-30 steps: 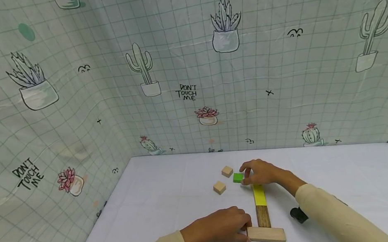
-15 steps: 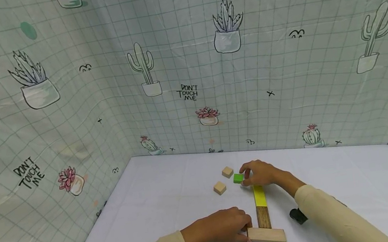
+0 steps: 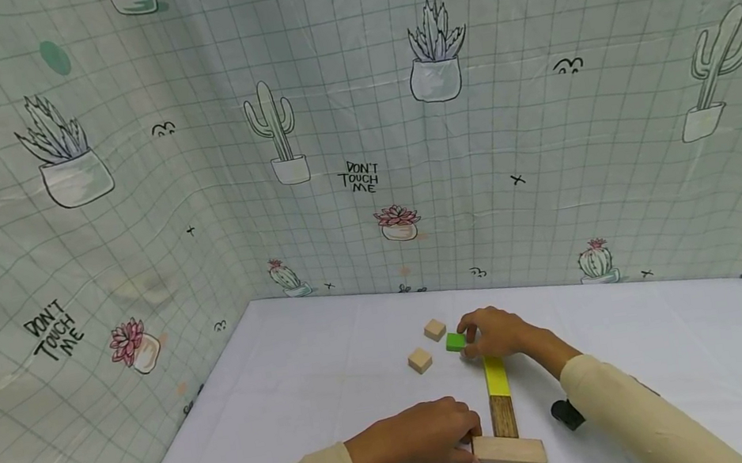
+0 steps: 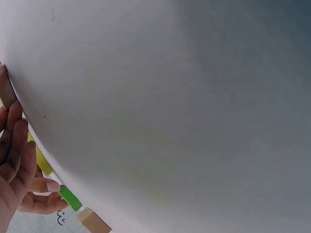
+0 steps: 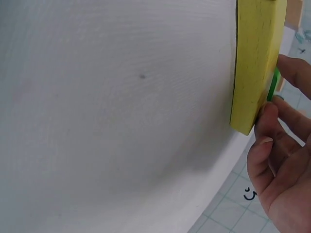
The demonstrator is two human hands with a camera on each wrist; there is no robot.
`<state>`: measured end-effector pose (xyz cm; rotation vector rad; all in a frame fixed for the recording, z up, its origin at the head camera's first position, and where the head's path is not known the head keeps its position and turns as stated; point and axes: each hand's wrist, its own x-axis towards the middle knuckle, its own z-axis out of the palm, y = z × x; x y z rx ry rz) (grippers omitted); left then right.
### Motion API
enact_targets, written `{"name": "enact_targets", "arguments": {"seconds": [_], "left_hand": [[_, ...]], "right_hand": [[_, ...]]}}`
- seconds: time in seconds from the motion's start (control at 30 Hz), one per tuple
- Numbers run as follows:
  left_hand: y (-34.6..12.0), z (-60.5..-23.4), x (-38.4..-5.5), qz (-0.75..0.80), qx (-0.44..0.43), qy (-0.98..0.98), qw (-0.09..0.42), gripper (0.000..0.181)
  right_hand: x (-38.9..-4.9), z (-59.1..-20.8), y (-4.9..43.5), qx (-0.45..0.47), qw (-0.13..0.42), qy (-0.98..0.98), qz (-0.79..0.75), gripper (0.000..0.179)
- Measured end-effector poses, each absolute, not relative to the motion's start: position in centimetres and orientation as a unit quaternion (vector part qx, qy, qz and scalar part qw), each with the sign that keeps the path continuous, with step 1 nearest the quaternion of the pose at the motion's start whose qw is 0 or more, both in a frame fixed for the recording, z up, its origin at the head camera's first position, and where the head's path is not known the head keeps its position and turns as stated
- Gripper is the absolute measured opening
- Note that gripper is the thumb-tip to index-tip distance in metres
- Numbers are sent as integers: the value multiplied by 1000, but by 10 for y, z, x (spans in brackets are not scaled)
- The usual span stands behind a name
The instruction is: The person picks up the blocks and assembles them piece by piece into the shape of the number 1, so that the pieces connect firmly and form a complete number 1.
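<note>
My left hand [image 3: 436,434] holds the left end of a pale wooden plank [image 3: 510,452] between thumb and fingers. Farther back, the thumb and index finger of my right hand [image 3: 499,331] pinch the right end of a small green block [image 3: 455,342]. A yellow block [image 3: 497,377] runs out from under the right hand and is seen large in the right wrist view. It lies end to end with a dark brown wooden block [image 3: 503,416], which meets the plank's back edge. In the left wrist view, fingertips are at the end of the green block [image 4: 70,198].
Two small pale wooden blocks lie left of the green one, a rear block [image 3: 435,329] and a nearer block [image 3: 421,360]. White cloth covers the table [image 3: 310,401]. A curtain [image 3: 324,110] printed with cacti hangs along the back and left side.
</note>
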<state>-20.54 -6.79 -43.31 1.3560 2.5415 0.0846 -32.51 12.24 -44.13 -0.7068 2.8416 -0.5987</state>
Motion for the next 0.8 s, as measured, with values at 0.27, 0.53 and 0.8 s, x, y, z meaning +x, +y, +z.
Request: {"name": "enact_targets", "arguments": {"seconds": [0.27,0.53,0.8], "left_hand": [[-69,-434,-206,29,464,876,131,29],[-70,-434,-205,30,466,874,130,29],[-70,-436,-207,33,469,873,130,29]], "right_hand": [[-329,-444,121,-230,73,954,-181,37],[-328,-445,118,-220,71,957,-172,36],[-328,-445,115,-213,70,960,-166,37]]}}
